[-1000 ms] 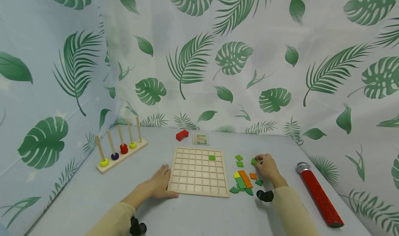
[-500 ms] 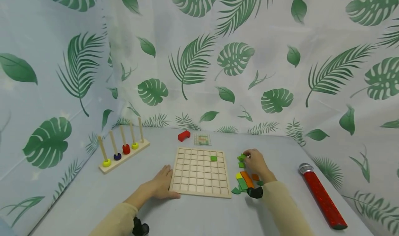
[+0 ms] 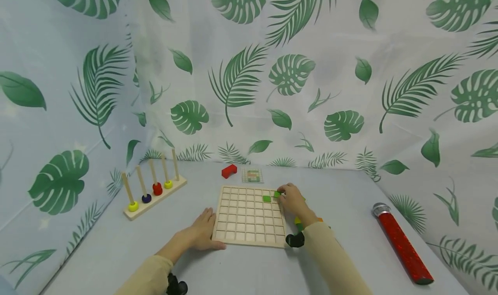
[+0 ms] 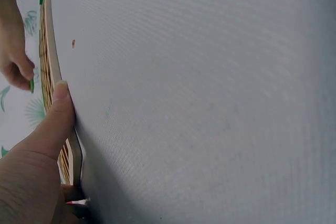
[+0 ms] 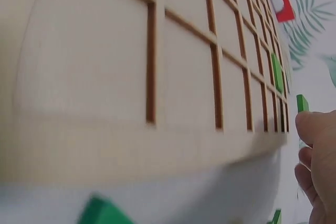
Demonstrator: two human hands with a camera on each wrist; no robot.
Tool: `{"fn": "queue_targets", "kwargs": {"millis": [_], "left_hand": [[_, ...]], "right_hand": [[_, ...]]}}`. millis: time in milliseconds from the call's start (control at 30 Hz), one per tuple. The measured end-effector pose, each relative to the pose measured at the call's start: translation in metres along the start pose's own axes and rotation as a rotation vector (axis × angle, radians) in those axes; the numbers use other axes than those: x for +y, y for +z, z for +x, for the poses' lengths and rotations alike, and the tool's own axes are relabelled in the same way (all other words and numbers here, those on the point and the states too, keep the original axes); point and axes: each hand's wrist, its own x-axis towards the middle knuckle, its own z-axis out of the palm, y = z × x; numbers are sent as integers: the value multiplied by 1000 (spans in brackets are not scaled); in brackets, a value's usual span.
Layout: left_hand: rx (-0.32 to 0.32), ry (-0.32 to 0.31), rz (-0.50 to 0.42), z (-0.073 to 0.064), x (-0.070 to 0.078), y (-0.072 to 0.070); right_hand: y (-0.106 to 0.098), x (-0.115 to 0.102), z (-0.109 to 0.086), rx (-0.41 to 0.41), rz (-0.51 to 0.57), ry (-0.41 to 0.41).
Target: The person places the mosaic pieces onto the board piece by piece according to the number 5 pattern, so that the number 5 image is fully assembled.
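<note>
A wooden grid board (image 3: 246,219) lies flat on the table in the head view. My left hand (image 3: 201,231) rests against its left side with straight fingers, the thumb touching the near edge; the left wrist view shows that thumb (image 4: 59,111) along the rim. My right hand (image 3: 294,203) pinches a small green square tile (image 3: 277,194) over the board's far right corner. In the right wrist view, this green tile (image 5: 302,103) stands on edge above the fingertips, apart from the grid. Another green tile (image 3: 266,198) sits in a cell of the far row.
Green, yellow and orange pieces (image 3: 298,224) lie right of the board, mostly hidden by my right arm. Behind the board are a red block (image 3: 229,171) and a pattern card (image 3: 252,175). A peg stand with rings (image 3: 157,195) stands left, a red microphone (image 3: 402,243) right.
My right hand has moved left from the loose pieces to the board's far right corner, carrying a green tile. The left hand has stayed at the board's left side.
</note>
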Motion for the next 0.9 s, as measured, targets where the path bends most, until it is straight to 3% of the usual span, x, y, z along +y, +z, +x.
{"fn": "queue_targets", "kwargs": {"millis": [167, 367, 567, 900], "left_hand": [[0, -10, -25, -3, 2, -2], [3, -17, -47, -6, 6, -4], [12, -14, -36, -5, 5, -2], [10, -8, -37, -4, 3, -2]], "right_hand": [[9, -16, 5, -46, 35, -33], [25, -21, 12, -33, 37, -68], [28, -34, 14, -72, 57, -64], [38, -36, 18, -111, 41, -91]]}}
